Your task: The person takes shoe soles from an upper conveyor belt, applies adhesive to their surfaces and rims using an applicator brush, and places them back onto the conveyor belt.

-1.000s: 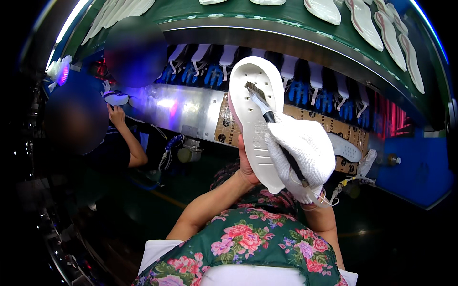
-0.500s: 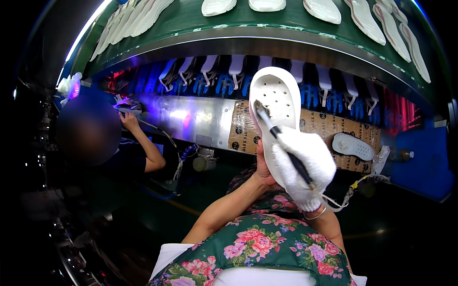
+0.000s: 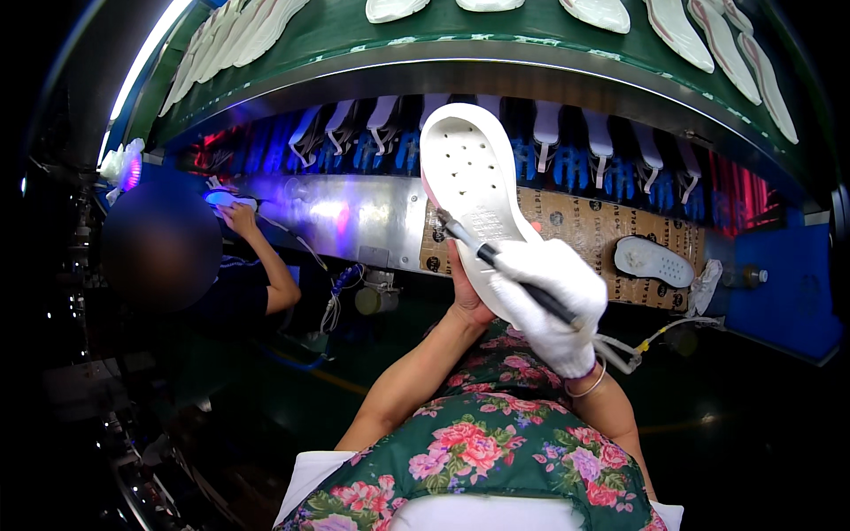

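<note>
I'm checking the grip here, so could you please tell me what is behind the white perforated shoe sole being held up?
Behind the white perforated shoe sole, the bare left hand supports it; its fingers are hidden. The white-gloved right hand crosses in front.

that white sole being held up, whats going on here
A person holds a white shoe sole upright in the bare left hand, gripping its lower end. The right hand, in a white glove, holds a dark-handled brush with its tip against the sole's face. Behind runs a green conveyor belt carrying more white soles, and another sole lies on the cardboard ledge. On the left, a co-worker's hand works on something under violet light.
</note>
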